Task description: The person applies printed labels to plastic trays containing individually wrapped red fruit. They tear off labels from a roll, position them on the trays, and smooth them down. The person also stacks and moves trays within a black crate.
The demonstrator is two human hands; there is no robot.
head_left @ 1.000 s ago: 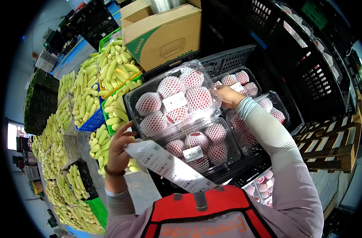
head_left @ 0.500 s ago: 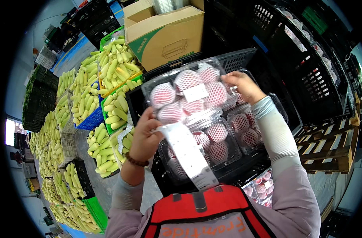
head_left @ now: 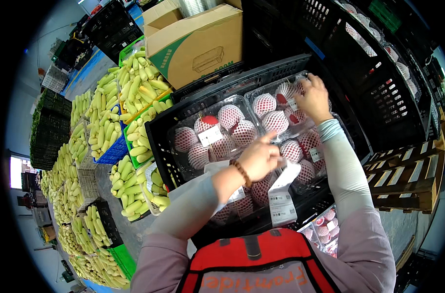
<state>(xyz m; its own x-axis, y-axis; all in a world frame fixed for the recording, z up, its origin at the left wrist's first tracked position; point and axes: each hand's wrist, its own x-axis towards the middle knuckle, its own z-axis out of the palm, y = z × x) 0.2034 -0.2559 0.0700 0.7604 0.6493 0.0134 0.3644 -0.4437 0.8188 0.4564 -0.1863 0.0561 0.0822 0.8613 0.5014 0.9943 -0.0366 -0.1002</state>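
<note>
Clear plastic boxes of red, round fruit in white foam nets fill a black crate (head_left: 156, 149) in front of me. My right hand (head_left: 314, 99) is closed over the far right fruit box (head_left: 276, 122), its fingers curled on the lid beside a white label (head_left: 292, 104). Above the near boxes, my left hand (head_left: 259, 158) pinches a strip of white labels (head_left: 282, 195) that hangs toward me. The far left fruit box (head_left: 222, 129) lies flat with a white label on top. My left forearm partly hides the near left box (head_left: 244, 207); the near right box (head_left: 305, 156) is beside it.
A brown carton (head_left: 195, 49) stands beyond the crate. At left are many crates of pale green, long squash (head_left: 130, 188). Stacked black crates (head_left: 364, 68) rise at right, near a wooden pallet (head_left: 403, 180). More fruit boxes (head_left: 325, 229) show below the crate's near edge.
The lifted fruit box is down in the crate and out of my hands. My right hand has shifted up and right to another box. My left hand has moved right with the label strip.
</note>
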